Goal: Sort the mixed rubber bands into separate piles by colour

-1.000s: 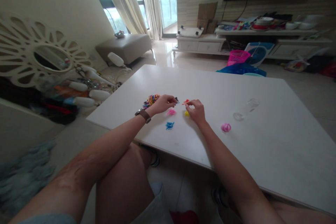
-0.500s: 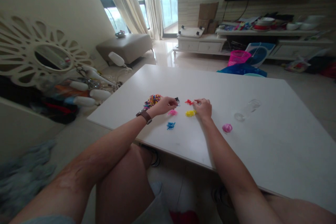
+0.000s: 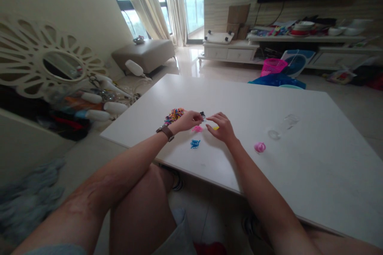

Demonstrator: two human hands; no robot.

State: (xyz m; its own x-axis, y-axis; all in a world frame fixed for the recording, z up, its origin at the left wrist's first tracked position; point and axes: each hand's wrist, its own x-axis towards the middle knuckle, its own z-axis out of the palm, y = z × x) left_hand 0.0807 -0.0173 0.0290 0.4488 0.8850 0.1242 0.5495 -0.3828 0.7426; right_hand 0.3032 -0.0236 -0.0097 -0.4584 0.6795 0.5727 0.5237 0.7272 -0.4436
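My left hand [image 3: 193, 120], with a watch on its wrist, is closed in a pinch beside a small black pile of bands [image 3: 202, 114]; what it holds is too small to make out. Facing it, my right hand [image 3: 222, 126] has thumb and fingers apart with nothing visible between them. It covers most of a yellow pile [image 3: 216, 128] and hides the red pile. Left of my left hand lies a heap of mixed coloured bands [image 3: 174, 115], partly covered by it. Pink bands [image 3: 197, 128] lie just below my left fingers, and blue bands [image 3: 195, 144] nearer the table edge.
On the white table [image 3: 299, 175], a clear plastic container [image 3: 291, 121] lies to the right, with a round clear piece [image 3: 274, 134] and a pink round object [image 3: 260, 147] nearby. Beyond the far edge stands a pink basket [image 3: 273, 66]. A lamp [image 3: 115, 107] stands at the left.
My right hand has moved left from the red pile towards my left hand, and its fingers have opened. My left hand stays pinched in nearly the same place.
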